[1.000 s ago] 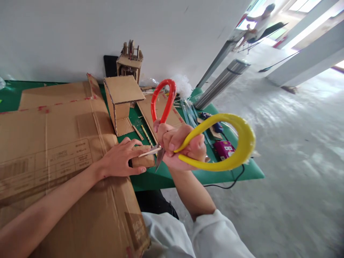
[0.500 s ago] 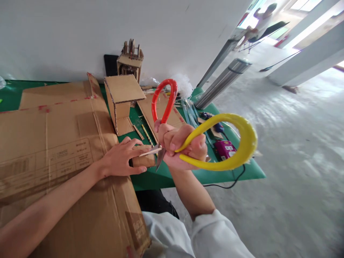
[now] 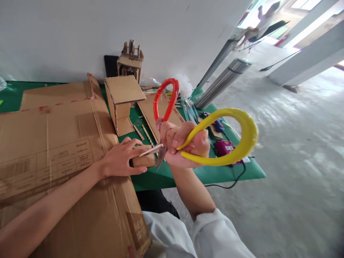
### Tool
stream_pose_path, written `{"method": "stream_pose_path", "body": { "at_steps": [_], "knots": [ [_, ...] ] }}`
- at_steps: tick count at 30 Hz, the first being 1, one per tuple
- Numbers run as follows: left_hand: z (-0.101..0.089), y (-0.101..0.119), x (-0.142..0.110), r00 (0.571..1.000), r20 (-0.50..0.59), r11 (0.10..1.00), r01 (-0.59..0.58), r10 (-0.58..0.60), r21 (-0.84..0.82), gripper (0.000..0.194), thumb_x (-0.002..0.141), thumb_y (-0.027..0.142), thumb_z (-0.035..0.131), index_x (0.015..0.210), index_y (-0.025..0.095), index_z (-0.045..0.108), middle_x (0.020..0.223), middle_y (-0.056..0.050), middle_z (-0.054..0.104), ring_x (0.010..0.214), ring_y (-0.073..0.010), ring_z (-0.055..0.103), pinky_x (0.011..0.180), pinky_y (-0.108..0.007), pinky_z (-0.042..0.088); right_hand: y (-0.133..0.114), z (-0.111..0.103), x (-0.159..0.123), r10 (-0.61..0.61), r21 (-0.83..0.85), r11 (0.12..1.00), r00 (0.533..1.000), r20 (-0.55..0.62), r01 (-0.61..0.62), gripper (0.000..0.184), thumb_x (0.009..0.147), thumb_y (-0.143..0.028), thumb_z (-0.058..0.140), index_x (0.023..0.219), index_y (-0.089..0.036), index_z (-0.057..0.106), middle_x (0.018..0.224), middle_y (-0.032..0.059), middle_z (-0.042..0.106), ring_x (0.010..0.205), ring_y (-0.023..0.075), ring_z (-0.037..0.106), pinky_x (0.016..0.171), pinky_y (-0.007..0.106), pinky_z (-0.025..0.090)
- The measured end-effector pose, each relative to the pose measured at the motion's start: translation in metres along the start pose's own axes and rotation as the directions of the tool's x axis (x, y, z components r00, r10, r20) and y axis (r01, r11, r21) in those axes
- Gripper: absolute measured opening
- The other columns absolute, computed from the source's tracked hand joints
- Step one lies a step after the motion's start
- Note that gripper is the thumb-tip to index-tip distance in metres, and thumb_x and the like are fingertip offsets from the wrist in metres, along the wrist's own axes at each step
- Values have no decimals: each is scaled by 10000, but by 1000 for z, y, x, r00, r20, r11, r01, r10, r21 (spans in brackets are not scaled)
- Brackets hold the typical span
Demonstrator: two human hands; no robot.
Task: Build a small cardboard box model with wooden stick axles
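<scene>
Cardboard box (image 3: 122, 98) behind. L hand (image 3: 119, 159) pins cardboard strip (image 3: 143, 160) flat; R hand (image 3: 182, 143) fist-clenched on scissors (image 3: 215, 136), blades open at strip.

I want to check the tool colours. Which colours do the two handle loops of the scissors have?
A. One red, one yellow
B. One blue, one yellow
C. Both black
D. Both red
A: the scissors in the right hand show a red loop above and a yellow loop toward the floor side.
</scene>
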State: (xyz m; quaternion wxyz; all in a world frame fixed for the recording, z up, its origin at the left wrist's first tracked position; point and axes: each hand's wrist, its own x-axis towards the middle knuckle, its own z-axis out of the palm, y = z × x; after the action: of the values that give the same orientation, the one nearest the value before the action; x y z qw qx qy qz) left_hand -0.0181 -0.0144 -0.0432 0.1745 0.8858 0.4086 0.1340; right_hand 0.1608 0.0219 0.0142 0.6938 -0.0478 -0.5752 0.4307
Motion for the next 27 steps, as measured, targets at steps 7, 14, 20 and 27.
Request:
{"method": "stream_pose_path", "body": {
  "at_steps": [7,14,20,27],
  "knots": [
    [1,-1,-1,1000,-18,1000,3,-3,-2,737,866,740,538,1505,387,434,1331,-90,524,1124,-300,508,1019,-516,438,-44,-4,27,-122,-168,979,991,-52,112,516,954,-541,444,564,-230,312,334,-89,262,331,114,294,687,433,489],
    [-2,4,-7,1000,-14,1000,-4,4,22,780,964,631,420,1616,325,120,1579,-156,283,1269,-346,497,1012,-533,482,-44,-7,25,-71,-124,991,993,-98,59,498,938,-535,453,557,-232,349,334,-79,273,349,121,318,687,431,486],
    [2,2,-7,996,-36,996,86,-86,-4,1040,672,890,599,1490,281,397,1534,-160,396,1262,-378,557,972,-524,531,-29,0,16,-69,-144,989,977,-202,40,459,937,-481,412,554,-232,364,330,-76,205,343,124,271,674,407,452],
    [0,-1,-5,1000,23,992,13,-10,-129,881,798,752,632,1485,244,416,1553,-166,437,1379,-348,498,1105,-518,449,-25,4,15,-57,-128,991,973,-225,29,460,924,-500,438,537,-259,375,330,-82,189,335,137,251,634,429,445]
  ]
}}
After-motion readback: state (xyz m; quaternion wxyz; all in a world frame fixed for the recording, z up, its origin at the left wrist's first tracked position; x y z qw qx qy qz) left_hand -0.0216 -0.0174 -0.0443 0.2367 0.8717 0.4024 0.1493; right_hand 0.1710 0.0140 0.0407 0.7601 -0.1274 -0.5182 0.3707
